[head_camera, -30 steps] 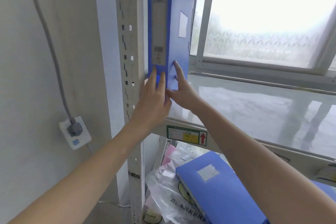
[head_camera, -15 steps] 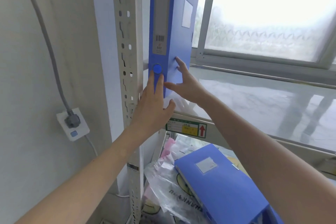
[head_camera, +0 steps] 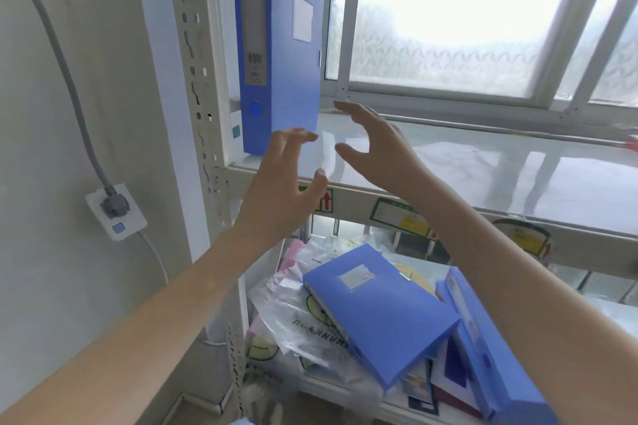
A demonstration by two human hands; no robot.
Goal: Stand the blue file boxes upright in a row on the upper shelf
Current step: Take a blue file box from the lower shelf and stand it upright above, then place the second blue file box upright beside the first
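Upright blue file box (head_camera: 279,55) on upper shelf (head_camera: 483,176); left hand (head_camera: 279,190), right hand (head_camera: 376,148) spread, empty

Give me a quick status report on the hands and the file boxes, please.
Left hand and right hand open, empty. One blue file box upright at left end of upper shelf. Two more boxes lie below. Nothing blocking.

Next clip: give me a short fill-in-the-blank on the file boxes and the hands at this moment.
1. The upright file box stands at the ____ end of the upper shelf.
2. The left hand and right hand are both ____, holding nothing.
3. The flat file box lies on the ____ shelf, on a plastic bag.

Missing words: left; open; lower
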